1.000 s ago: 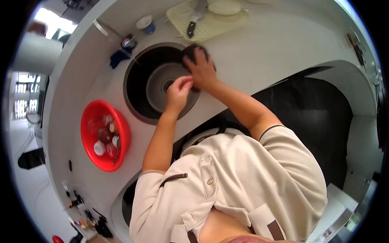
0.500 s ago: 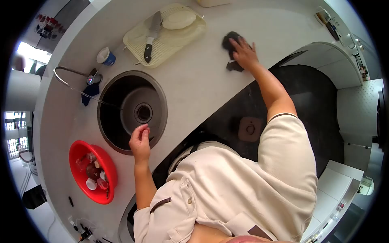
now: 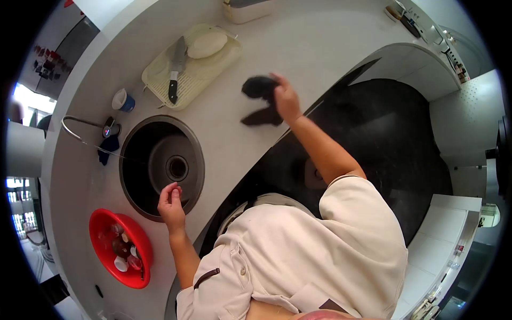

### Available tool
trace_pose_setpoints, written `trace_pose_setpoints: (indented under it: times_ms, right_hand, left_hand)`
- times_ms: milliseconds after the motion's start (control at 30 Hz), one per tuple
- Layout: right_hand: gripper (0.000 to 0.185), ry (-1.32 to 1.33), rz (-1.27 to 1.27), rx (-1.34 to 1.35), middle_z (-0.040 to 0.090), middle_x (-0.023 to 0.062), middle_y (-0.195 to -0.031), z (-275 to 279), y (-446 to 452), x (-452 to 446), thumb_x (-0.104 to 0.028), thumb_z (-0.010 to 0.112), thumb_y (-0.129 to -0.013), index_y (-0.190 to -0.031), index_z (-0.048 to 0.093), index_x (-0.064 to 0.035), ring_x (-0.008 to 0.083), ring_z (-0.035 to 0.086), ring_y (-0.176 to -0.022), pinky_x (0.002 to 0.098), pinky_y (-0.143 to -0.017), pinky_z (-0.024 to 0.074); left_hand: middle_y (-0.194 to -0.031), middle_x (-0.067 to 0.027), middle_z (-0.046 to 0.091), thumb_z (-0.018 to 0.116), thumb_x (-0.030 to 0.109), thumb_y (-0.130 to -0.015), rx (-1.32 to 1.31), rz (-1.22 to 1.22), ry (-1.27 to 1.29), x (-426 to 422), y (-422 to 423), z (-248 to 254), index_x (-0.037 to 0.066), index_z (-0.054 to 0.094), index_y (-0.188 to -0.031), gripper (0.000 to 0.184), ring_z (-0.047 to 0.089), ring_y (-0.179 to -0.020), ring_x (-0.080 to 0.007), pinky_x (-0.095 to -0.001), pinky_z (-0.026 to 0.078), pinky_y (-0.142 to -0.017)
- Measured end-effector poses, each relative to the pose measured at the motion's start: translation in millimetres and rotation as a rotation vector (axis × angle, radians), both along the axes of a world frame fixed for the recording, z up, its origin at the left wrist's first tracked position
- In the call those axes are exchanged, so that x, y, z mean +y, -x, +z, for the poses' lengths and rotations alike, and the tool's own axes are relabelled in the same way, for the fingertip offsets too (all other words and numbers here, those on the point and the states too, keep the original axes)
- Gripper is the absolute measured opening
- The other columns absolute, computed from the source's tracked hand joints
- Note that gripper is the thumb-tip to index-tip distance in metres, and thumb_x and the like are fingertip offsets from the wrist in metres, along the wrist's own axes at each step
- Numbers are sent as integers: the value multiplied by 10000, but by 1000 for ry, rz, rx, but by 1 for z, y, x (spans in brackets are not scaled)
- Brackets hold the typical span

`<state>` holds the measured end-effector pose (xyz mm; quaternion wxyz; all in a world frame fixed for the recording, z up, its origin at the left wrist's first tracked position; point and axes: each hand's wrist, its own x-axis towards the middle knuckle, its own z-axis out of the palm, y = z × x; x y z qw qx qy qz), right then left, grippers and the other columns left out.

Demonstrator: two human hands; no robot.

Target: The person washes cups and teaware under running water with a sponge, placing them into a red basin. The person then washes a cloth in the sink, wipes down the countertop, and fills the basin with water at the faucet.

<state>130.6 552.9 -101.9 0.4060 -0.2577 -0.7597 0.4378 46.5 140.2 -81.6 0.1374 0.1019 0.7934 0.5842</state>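
Observation:
My right hand (image 3: 287, 101) grips the edge of a black cloth (image 3: 260, 87). The cloth hangs bunched over the white countertop, its lower part spread out to the left of my hand; whether it touches the counter I cannot tell. My left hand (image 3: 172, 205) is over the near rim of the round dark sink (image 3: 200, 173), fingers curled together with nothing visible in them. A thin curved faucet (image 3: 80, 137) reaches towards the sink from the left.
Beyond the sink, a ridged pale cutting board (image 3: 200, 88) carries a knife (image 3: 173, 80) and a whitish oval item (image 3: 207, 45). A blue-and-white cup (image 3: 123, 100) stands near the faucet. Left lies a red basin (image 3: 98, 229) with jars inside. A pale container (image 3: 248, 12) sits at the back.
My right hand has pulled the cloth leftward and nearer across the counter, its fingers now gripping instead of lying flat on it. My left hand stays by the sink. The view has shifted.

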Motion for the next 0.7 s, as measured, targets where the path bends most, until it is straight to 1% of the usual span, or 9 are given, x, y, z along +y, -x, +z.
trace_pose_setpoints:
  times_ms: [33,133,167,200,267,367,533,600,700]
  right_hand:
    - [378,66,-65,-2,631,196,-1026,20,-8,11,-78,366,-838,-1159,565,-56,344,596,-982,362,-888,454]
    - [346,-422,-625,-264,530,178,-1244,8,-29,63,-177,474,-874,-1195,547,-69,367,516,-1112,443,-931,417]
    - [420,-303,-443,-330,409,164,-1372,4,-33,71,-310,550,-865,-1253,522,-153,393,398,-1232,519,-994,341]
    - [524,-294,-407,-631,303,150,-1454,10,-31,63,-476,546,-848,-1326,465,-277,395,269,-1326,590,-1036,236]
    - [599,-449,-284,-1054,197,113,-1514,-10,-27,70,-614,485,-828,-1365,409,-360,381,173,-1377,643,-1044,136]
    - [648,-393,-424,-992,159,86,-1533,-27,-19,114,-665,443,-820,-1391,366,-369,369,124,-1397,620,-1064,100]
    - [632,-118,-670,-1145,135,60,-1541,-20,-4,217,-632,360,-873,-1431,293,-342,353,108,-1402,594,-1072,120]
    - [608,-190,-607,-1121,159,38,-1537,-31,23,238,-612,351,-881,-1418,326,-328,337,132,-1401,571,-1082,130]
    - [509,-617,-259,-946,261,35,-1505,-50,76,222,-508,368,-909,-1371,412,-301,339,228,-1370,568,-1078,150]
  left_hand:
    - [-903,-27,625,521,44,-916,27,-15,13,2,1,3,18,614,-1047,163,583,-828,-96,-222,472,-743]
    - [-892,-18,629,523,61,-920,59,-53,15,14,9,0,25,613,-1050,163,579,-806,-87,-212,462,-704]
    - [-886,-16,627,523,57,-919,45,-55,12,18,9,-2,23,613,-1046,159,578,-801,-86,-211,461,-701]
    - [-886,-16,627,523,57,-919,50,-73,11,22,9,-1,23,613,-1046,159,578,-801,-86,-211,461,-701]
    - [-893,-35,625,525,25,-906,-28,-102,21,30,7,0,-8,614,-1035,160,582,-821,-103,-230,471,-776]
    - [-885,-44,633,545,17,-887,77,-153,77,43,15,5,-12,628,-1000,144,589,-809,-110,-237,479,-755]
    - [-858,-70,633,566,-5,-845,220,-146,249,37,20,7,-19,641,-952,132,603,-787,-133,-247,487,-734]
    - [-855,-76,635,572,-4,-837,177,-75,255,33,17,3,-18,640,-945,128,610,-790,-145,-255,489,-732]
    - [-871,-89,643,573,-3,-838,153,-83,358,16,21,-4,-13,642,-948,129,614,-789,-160,-268,491,-737]
